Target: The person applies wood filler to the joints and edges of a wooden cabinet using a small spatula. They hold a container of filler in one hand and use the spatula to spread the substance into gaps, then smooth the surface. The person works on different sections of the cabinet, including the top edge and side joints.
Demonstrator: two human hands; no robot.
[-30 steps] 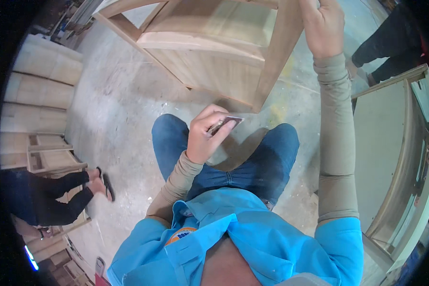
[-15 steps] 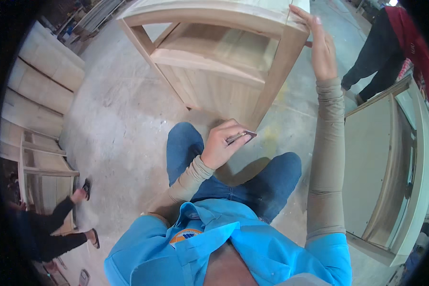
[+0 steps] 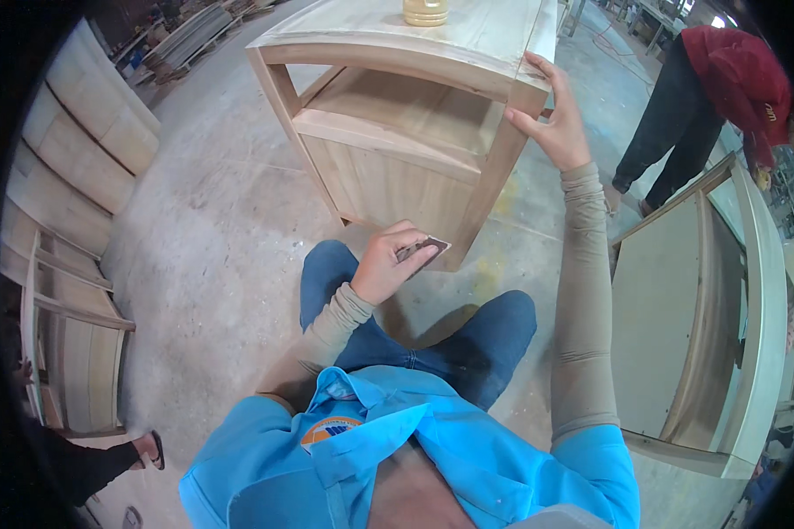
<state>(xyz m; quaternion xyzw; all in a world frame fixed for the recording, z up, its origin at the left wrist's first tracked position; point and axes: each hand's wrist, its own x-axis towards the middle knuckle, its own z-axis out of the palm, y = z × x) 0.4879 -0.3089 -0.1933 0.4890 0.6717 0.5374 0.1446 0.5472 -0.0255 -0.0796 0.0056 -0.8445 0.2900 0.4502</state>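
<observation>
Sandpaper (image 3: pixel 422 253) is gripped in the left hand (image 3: pixel 388 264) near the cabinet (image 3: pixel 397 132) base; right hand (image 3: pixel 551 123) spread flat on its top corner.

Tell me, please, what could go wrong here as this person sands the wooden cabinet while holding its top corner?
The jar stands on the cabinet top; rocking the cabinet could tip it. The left hand presses sandpaper near the lower front edge, where fingers might scrape on wood. The right hand only rests on the corner, so the cabinet might shift.
</observation>
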